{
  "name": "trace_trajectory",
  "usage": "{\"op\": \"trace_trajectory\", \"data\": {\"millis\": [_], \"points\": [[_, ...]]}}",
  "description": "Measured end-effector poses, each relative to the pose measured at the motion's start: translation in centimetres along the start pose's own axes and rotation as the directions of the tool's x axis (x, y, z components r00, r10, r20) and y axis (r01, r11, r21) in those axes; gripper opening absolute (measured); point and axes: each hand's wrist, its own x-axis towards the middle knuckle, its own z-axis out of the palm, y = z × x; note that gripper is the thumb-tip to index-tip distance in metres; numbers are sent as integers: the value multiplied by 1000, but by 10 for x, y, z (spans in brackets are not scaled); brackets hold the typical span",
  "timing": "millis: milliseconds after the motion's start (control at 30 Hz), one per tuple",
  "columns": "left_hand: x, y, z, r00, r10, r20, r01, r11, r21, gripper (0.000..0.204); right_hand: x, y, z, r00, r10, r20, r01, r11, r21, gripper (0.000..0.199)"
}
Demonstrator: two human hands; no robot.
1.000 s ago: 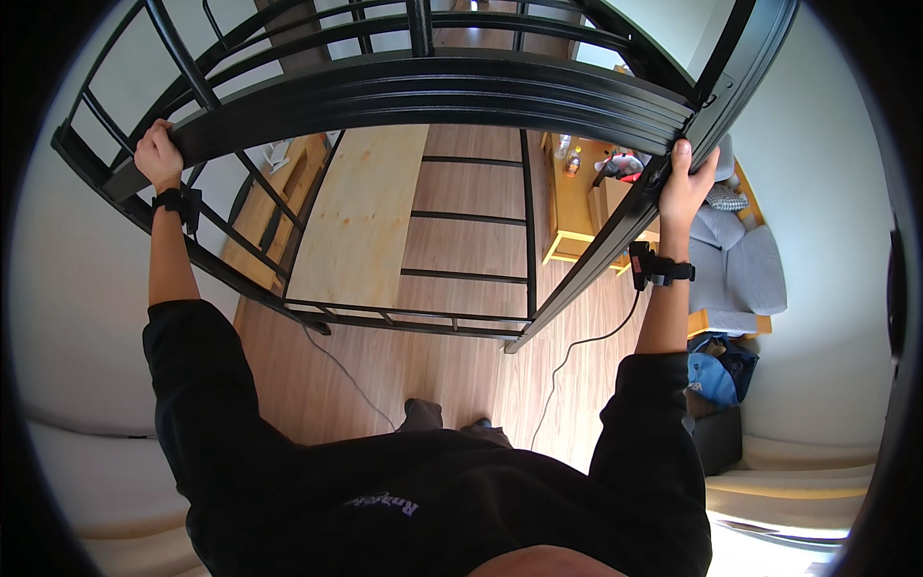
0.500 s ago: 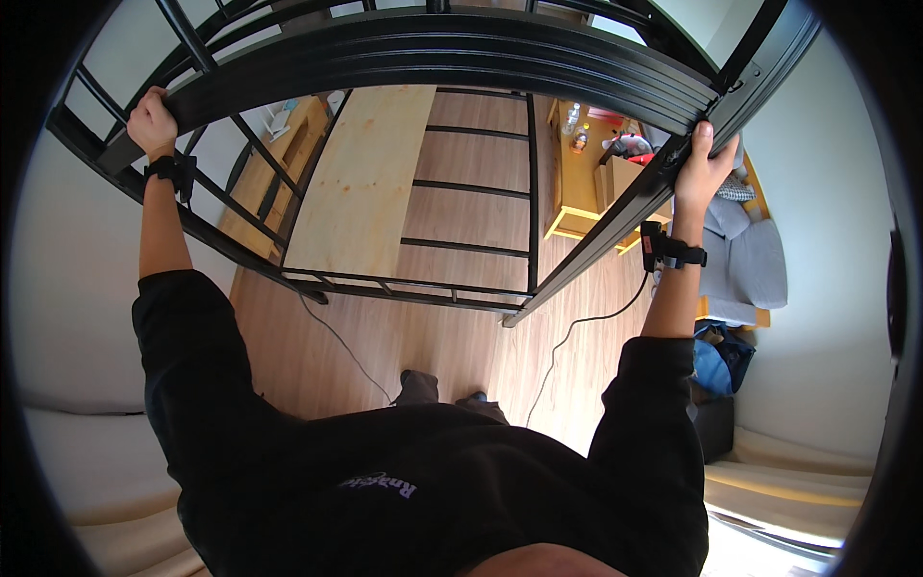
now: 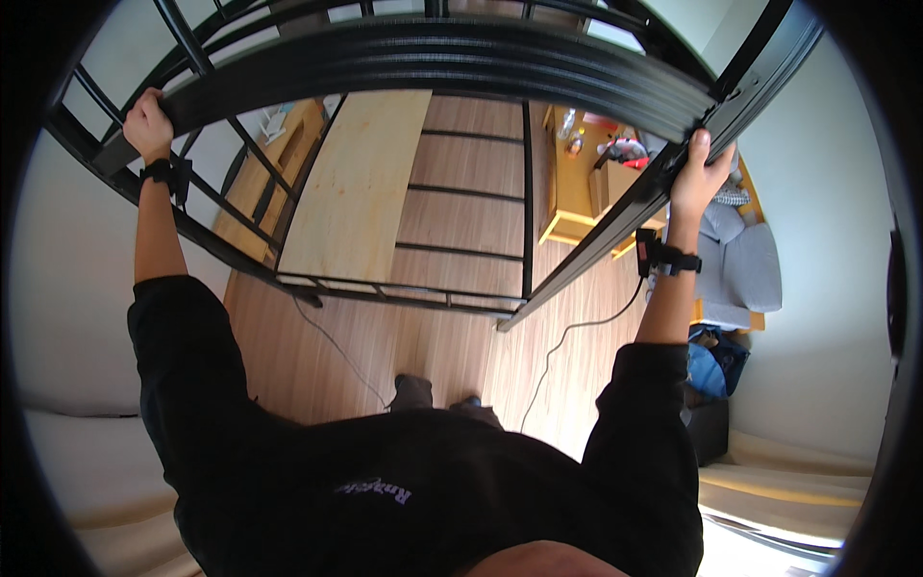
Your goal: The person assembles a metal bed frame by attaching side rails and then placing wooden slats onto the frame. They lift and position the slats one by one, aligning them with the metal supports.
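A wide black ribbed panel point(image 3: 452, 62) of a metal bunk bed frame spans the top of the view. At its left end my left hand point(image 3: 148, 127) is closed round the edge, knuckles up. My right hand point(image 3: 700, 178) grips the right end where the panel meets the corner post point(image 3: 615, 216); its thumb lies on the front and its fingers are partly hidden behind. Below, one plywood board point(image 3: 356, 188) lies along the left part of the lower bed frame. Bare black slats point(image 3: 467, 192) show to its right.
A yellow wooden table point(image 3: 567, 207) with bottles and a cardboard box stands beyond the post. Further right is a grey cushioned sofa point(image 3: 750, 264), with a blue bag point(image 3: 707, 367) in front. A wooden shelf point(image 3: 264, 188) stands at left. Cables point(image 3: 586, 325) trail across the floor.
The view has shifted very slightly, so the lower bed and floor sit a little lower and further left. Both hands keep the same grip on the frame.
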Motion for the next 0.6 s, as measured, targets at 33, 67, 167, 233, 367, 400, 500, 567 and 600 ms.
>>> {"op": "trace_trajectory", "data": {"millis": [33,67,167,233,367,400,500,567,600], "points": [[0,-1,0,1000,20,8,-20,1000,15,37,-1,0,0,1000,19,5,-19,1000,-2,45],[0,-2,1,999,32,-13,-32,999,7,37,0,0,1,1000,4,11,-4,1000,17,45],[0,-3,2,997,71,-31,-71,997,12,36,-1,-2,3,999,-29,31,31,998,-48,45],[0,-3,3,996,79,-33,-78,996,38,34,-2,-4,5,999,-2,38,3,1000,-27,45],[1,-2,3,995,91,-48,-90,996,19,35,-3,-6,8,999,42,12,-42,999,24,43],[1,-2,2,995,89,-41,-89,996,8,35,-3,-6,9,999,36,10,-37,999,23,43],[2,-3,2,996,78,-35,-78,997,3,35,-3,-6,10,999,11,37,-11,1000,-1,42],[1,-5,3,997,69,-35,-69,998,2,35,-3,-5,11,999,-2,52,3,1000,-15,42],[1,-6,5,997,68,-38,-69,998,-8,34,-3,-5,12,999,-11,47,12,1000,-14,41]]}}
